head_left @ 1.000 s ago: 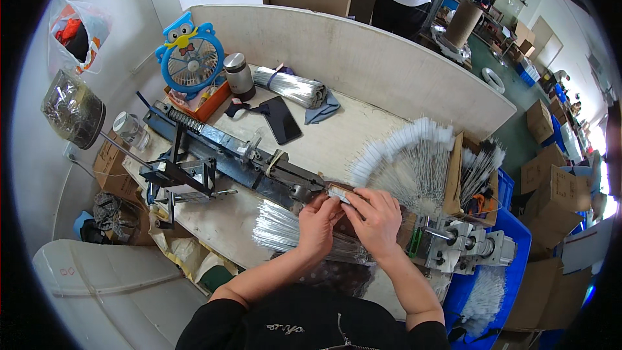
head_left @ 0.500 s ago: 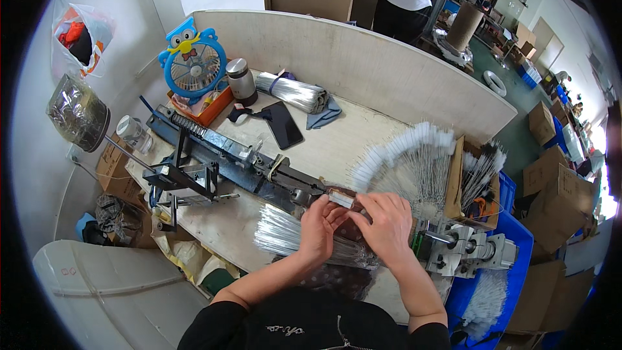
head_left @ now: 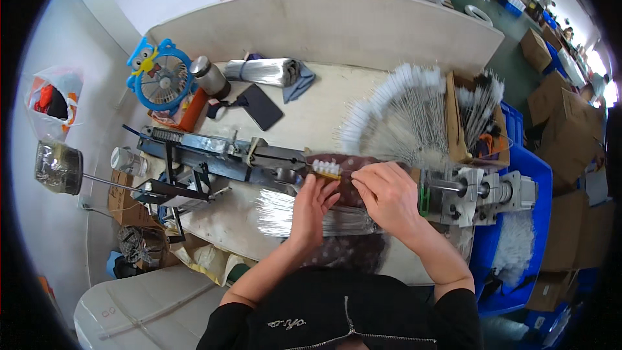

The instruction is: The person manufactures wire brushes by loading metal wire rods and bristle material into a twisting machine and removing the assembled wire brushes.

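A small yellow-edged block point(head_left: 326, 175) with a row of white tufts point(head_left: 326, 166) on top lies at the right end of a long metal fixture point(head_left: 259, 159). My left hand point(head_left: 311, 210) is closed at its near edge, thumb and fingertips against it. Just to the right, my right hand point(head_left: 389, 196) pinches with thumb and forefinger; whatever is between them is too small to make out. Below my hands lies a bundle of thin silver wires point(head_left: 285, 214), partly on dark dotted cloth point(head_left: 350, 253).
White-tipped wire brushes point(head_left: 414, 110) fan out at the back right beside a cardboard box point(head_left: 455, 126). A motorised spindle unit point(head_left: 486, 191) stands at right by a blue bin point(head_left: 541, 220). Farther left are a phone point(head_left: 262, 107), a steel flask point(head_left: 209, 78) and a blue fan point(head_left: 162, 81).
The view has shifted, with my head turned lower. The small block now shows white tufts facing up. My right hand has drawn slightly away from it to the right.
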`<act>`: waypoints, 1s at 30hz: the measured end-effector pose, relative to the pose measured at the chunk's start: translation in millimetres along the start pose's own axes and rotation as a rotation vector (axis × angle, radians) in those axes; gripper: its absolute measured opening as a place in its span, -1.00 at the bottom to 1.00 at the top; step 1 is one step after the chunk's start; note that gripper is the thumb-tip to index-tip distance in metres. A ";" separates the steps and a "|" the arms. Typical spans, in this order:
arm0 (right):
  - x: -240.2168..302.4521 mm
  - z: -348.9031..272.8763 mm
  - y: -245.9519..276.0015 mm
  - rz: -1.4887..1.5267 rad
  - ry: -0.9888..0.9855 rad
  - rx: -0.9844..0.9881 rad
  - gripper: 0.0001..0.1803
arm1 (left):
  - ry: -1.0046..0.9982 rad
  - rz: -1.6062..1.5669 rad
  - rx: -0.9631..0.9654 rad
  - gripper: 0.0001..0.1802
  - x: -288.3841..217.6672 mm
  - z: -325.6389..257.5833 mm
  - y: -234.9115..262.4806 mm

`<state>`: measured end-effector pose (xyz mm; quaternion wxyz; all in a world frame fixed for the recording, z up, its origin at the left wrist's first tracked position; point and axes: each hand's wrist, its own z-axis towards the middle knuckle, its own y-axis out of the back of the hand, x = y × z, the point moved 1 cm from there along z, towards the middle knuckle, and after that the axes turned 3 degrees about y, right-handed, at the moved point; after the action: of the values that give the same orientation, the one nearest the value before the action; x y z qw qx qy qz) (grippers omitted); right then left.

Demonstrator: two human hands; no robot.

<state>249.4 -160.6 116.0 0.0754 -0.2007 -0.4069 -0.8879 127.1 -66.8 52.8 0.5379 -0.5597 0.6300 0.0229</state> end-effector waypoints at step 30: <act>-30.5 -52.6 -17.4 0.024 -0.345 0.591 -0.83 | -0.015 -0.143 -0.198 -0.54 -13.2 -28.6 94.5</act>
<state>256.4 -189.7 60.3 0.0705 -0.3222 -0.6511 -0.6836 36.8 -40.8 19.9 0.4849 -0.6533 0.5792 0.0509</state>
